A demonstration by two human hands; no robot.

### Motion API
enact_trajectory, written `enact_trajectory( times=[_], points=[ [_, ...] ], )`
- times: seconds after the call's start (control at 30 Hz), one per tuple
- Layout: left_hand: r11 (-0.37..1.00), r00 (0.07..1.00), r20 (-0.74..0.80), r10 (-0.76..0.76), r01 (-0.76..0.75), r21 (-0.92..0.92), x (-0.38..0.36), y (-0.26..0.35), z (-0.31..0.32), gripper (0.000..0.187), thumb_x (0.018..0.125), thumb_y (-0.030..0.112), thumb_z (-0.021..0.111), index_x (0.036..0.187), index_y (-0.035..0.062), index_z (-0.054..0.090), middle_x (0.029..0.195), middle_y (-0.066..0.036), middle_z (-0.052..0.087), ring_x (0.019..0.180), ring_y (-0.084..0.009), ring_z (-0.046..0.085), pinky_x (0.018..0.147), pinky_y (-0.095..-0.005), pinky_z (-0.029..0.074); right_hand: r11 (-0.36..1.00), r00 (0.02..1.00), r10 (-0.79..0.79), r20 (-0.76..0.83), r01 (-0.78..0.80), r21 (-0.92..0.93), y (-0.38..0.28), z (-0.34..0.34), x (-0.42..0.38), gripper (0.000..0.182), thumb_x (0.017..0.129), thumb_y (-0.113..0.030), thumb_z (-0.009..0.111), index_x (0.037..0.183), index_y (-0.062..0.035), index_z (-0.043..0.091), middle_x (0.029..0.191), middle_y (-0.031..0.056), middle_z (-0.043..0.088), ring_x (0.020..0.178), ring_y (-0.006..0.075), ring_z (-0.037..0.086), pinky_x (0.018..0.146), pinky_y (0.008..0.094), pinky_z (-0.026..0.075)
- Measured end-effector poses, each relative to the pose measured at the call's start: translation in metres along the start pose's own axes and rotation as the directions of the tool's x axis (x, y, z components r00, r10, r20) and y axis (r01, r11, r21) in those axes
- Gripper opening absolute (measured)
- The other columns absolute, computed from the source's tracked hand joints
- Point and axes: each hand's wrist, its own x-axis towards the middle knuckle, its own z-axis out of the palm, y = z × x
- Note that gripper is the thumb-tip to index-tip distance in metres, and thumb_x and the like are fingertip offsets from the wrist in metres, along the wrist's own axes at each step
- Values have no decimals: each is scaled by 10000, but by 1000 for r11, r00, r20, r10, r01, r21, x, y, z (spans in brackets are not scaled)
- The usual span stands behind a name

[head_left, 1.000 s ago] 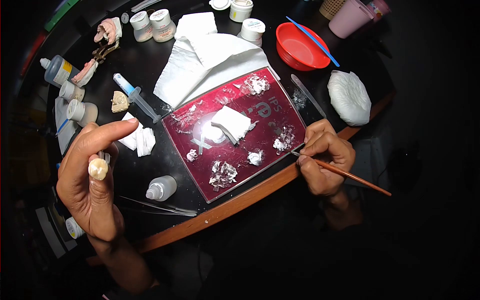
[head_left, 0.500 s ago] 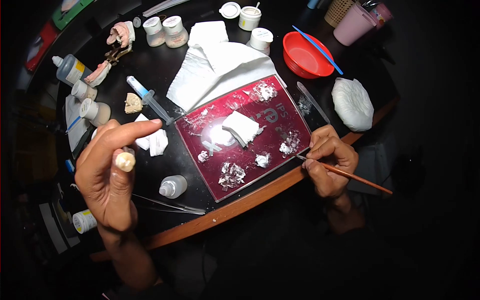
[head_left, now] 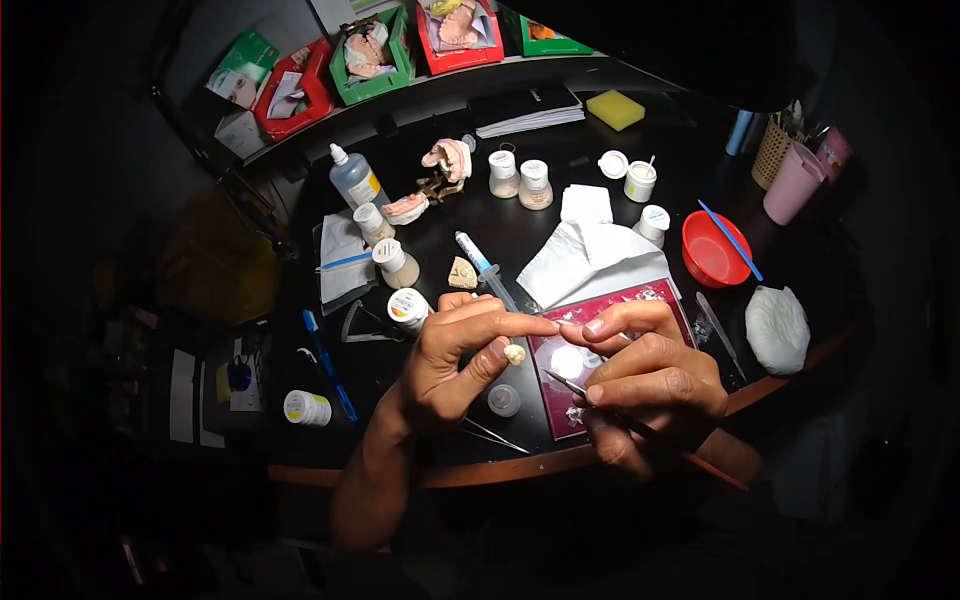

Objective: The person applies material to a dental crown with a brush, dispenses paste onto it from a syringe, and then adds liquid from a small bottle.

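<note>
My left hand [head_left: 450, 360] pinches a small cream-coloured tooth crown [head_left: 514, 354] near the thumb tip, its index finger stretched out to the right. My right hand [head_left: 655, 385] is closed on a thin paintbrush [head_left: 715, 470] with a reddish-brown handle. The brush's dark tip points left, a short way from the crown and apart from it. Fingertips of both hands meet, or nearly so, above the crown. Beneath them lies a maroon slab [head_left: 555, 408] with smears of white material, partly hidden by my right hand.
A white cloth [head_left: 590, 265] lies behind the slab, with a syringe [head_left: 485, 268] to its left. Several jars, a dental model [head_left: 447, 160] and a dropper bottle [head_left: 355, 178] stand further back. To the right are a red bowl [head_left: 708, 255] and a wrapped white pad [head_left: 777, 330].
My right hand has lifted the brush from the slab's front edge and come left to my left hand. The view has shifted, bringing coloured bins at the back into sight.
</note>
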Motion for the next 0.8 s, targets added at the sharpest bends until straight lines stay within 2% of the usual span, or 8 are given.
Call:
enact_trajectory(
  times=[0.13,0.33,0.47,0.8],
  points=[
    [993,1000,0,-15,15,-120,-2,2,1,312,1042,234,573,1189,25,752,867,-68,701,802,-176,603,859,-332,367,999,997,-50,-62,50,-7,5,16,-3,320,660,59,800,964,-20,738,865,86,715,1031,352,708,846,398,605],
    [992,1000,18,-6,8,-124,-2,1,0,315,1043,244,577,1190,32,757,880,-66,714,786,-179,573,852,-334,359,996,996,-81,-28,80,-32,9,17,-7,306,699,-9,880,982,-23,765,879,76,722,1070,350,697,841,415,596],
    [996,1000,2,-14,14,-93,0,5,2,418,1045,342,558,1135,-17,752,773,-50,608,746,-179,529,831,-352,366,997,998,-68,5,68,-45,8,14,-6,297,719,-53,905,984,-18,775,892,78,728,1081,351,694,846,414,598],
    [997,1000,-19,-1,-1,-77,-1,2,2,427,1050,363,560,1107,-15,751,780,-59,621,744,-186,534,816,-356,365,995,997,-68,27,70,-70,8,14,-5,280,718,-53,900,966,-10,776,880,80,722,1078,349,694,834,413,600]
  ],
)
